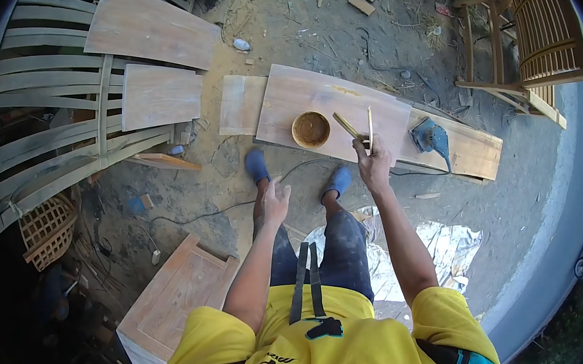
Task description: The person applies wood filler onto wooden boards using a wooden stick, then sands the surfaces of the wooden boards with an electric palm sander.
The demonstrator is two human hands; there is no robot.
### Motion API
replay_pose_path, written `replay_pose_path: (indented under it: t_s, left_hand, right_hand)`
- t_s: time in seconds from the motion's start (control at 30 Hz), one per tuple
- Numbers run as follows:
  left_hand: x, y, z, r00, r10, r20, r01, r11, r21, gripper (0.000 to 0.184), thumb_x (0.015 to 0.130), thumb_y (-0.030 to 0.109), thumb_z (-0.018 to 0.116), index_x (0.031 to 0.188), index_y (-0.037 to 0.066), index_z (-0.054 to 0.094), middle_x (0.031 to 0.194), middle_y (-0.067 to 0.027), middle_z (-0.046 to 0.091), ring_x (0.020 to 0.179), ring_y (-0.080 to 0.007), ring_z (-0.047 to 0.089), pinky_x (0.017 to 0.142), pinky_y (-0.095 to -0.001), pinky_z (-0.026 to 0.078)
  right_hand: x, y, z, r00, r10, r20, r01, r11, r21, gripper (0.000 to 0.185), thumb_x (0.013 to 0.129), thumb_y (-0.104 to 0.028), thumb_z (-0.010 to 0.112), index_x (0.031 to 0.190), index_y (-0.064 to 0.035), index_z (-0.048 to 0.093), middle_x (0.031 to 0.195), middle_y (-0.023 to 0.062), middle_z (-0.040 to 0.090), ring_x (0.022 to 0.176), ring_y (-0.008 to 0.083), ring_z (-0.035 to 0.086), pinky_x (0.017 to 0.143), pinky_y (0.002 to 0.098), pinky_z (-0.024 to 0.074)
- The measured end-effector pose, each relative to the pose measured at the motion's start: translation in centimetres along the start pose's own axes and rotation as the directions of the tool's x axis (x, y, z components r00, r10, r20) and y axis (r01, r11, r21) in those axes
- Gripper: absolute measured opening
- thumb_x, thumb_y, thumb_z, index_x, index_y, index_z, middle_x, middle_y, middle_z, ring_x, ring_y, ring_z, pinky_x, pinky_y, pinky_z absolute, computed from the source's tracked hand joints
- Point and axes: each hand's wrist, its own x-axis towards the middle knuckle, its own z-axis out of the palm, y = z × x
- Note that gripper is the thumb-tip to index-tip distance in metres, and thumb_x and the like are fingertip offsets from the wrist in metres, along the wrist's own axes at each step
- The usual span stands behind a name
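Observation:
My right hand (376,165) is closed on two thin sticks that point away from me. One is a pale stick (370,124); the other, a brownish-gold stick (347,125), leans to the left. Whether either has a blade or bristles is too small to make out. Left of these sticks, a round bowl (293,126) with brown material inside rests on a wooden panel (295,88). A yellowish smear marks the panel's far side. Over my leg, my left hand (276,202) is held in the air with fingers apart, holding nothing.
A blue power sander (430,139) sits on the boards at right, its cable (236,204) trailing over the ground. More panels (159,93) lean on a slatted wooden frame (43,88) at left. A wooden cabinet piece (175,296) and crumpled silvery sheet (450,246) lie nearby.

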Motion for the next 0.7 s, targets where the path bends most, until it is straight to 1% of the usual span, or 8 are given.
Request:
replay_pose_path:
  t_s: [0.03, 0.13, 0.23, 0.37, 0.43, 0.53, 0.6, 0.7]
  left_hand:
    - [1.4, 1.6, 0.2, 0.999, 0.045, -0.012, -0.046, 0.997, -0.068, 0.051, 0.101, 0.026, 0.073, 0.146, 0.007, 0.06, 0.134, -0.0224, 0.068, 0.123, -0.0364, 0.068, 0.107, -0.0473, 0.053]
    - [4.7, 5.6, -0.1, 0.993, 0.117, -0.023, -0.117, 0.993, -0.026, 0.051, 0.101, 0.021, 0.072, 0.149, 0.009, 0.058, 0.135, -0.0235, 0.067, 0.119, -0.0301, 0.071, 0.1, -0.0427, 0.057]
    - [5.9, 9.2, -0.8, 0.991, 0.122, -0.055, -0.128, 0.984, -0.125, 0.054, 0.101, 0.021, 0.073, 0.15, 0.008, 0.056, 0.138, -0.0252, 0.066, 0.122, -0.0324, 0.07, 0.1, -0.0432, 0.058]
    - [5.5, 8.5, -2.0, 0.997, 0.07, -0.025, -0.073, 0.99, -0.124, 0.057, 0.1, 0.022, 0.074, 0.151, 0.007, 0.055, 0.141, -0.0255, 0.066, 0.124, -0.0364, 0.07, 0.101, -0.0456, 0.057]
    - [4.5, 7.3, -2.4, 0.992, 0.127, 0.006, -0.127, 0.991, -0.042, 0.058, 0.099, 0.022, 0.074, 0.152, 0.007, 0.054, 0.14, -0.0265, 0.066, 0.125, -0.0399, 0.069, 0.104, -0.0476, 0.056]
    - [2.8, 3.0, -2.2, 0.997, 0.056, 0.049, -0.053, 0.997, -0.051, 0.059, 0.098, 0.023, 0.074, 0.152, 0.007, 0.055, 0.139, -0.027, 0.066, 0.127, -0.0408, 0.067, 0.107, -0.0491, 0.053]
    - [1.3, 0.6, -3.0, 0.993, -0.045, 0.113, 0.048, 0.999, -0.026, 0.059, 0.096, 0.026, 0.074, 0.15, 0.01, 0.054, 0.146, -0.0224, 0.063, 0.13, -0.0426, 0.064, 0.111, -0.0506, 0.051]
    - [-1.2, -3.3, -4.3, 0.995, -0.059, 0.078, 0.046, 0.986, 0.161, 0.061, 0.095, 0.029, 0.074, 0.15, 0.012, 0.054, 0.147, -0.0246, 0.062, 0.136, -0.0452, 0.059, 0.116, -0.0531, 0.047]
  right_hand:
    - [0.0, -1.8, 1.3, 0.987, -0.159, -0.02, 0.158, 0.987, -0.034, 0.016, 0.094, -0.005, 0.08, 0.106, -0.003, 0.07, 0.097, 0.0177, 0.073, 0.084, 0.0364, 0.075, 0.075, 0.0439, 0.0573]
    - [-0.8, -2.7, 4.9, 0.905, -0.316, 0.285, 0.37, 0.916, -0.158, 0.031, 0.093, -0.005, 0.075, 0.121, -0.0058, 0.064, 0.123, 0.0141, 0.069, 0.094, 0.0366, 0.074, 0.075, 0.0481, 0.0605]
    - [-1.4, 0.6, 8.4, 0.832, -0.297, 0.469, 0.462, 0.84, -0.286, 0.038, 0.092, -0.01, 0.074, 0.127, -0.0075, 0.06, 0.131, 0.0148, 0.064, 0.099, 0.0364, 0.074, 0.075, 0.0474, 0.0628]
    - [-2.1, -0.3, 8.4, 0.869, -0.234, 0.437, 0.394, 0.86, -0.323, 0.047, 0.091, -0.019, 0.079, 0.131, -0.0087, 0.058, 0.129, 0.0171, 0.062, 0.104, 0.0375, 0.074, 0.077, 0.0478, 0.0635]
    - [-2.0, -2.1, 8.3, 0.89, -0.094, 0.447, 0.256, 0.913, -0.317, 0.059, 0.088, -0.024, 0.083, 0.139, -0.011, 0.056, 0.133, 0.019, 0.061, 0.107, 0.0388, 0.073, 0.078, 0.0491, 0.0636]
    - [-1.0, -4.8, 9.9, 0.883, -0.108, 0.458, 0.272, 0.911, -0.309, 0.064, 0.086, -0.028, 0.087, 0.142, -0.0155, 0.059, 0.147, 0.0167, 0.054, 0.111, 0.038, 0.072, 0.083, 0.0498, 0.0631]
    - [0.0, -4.4, 11.6, 0.886, -0.248, 0.393, 0.386, 0.864, -0.324, 0.069, 0.086, -0.029, 0.087, 0.147, -0.0174, 0.058, 0.161, 0.0218, 0.044, 0.119, 0.0431, 0.07, 0.085, 0.0523, 0.0635]
    - [1.4, -4.3, 12.5, 0.83, -0.273, 0.485, 0.47, 0.811, -0.348, 0.075, 0.085, -0.031, 0.088, 0.15, -0.0179, 0.052, 0.168, 0.0245, 0.035, 0.12, 0.0482, 0.069, 0.087, 0.0544, 0.0639]
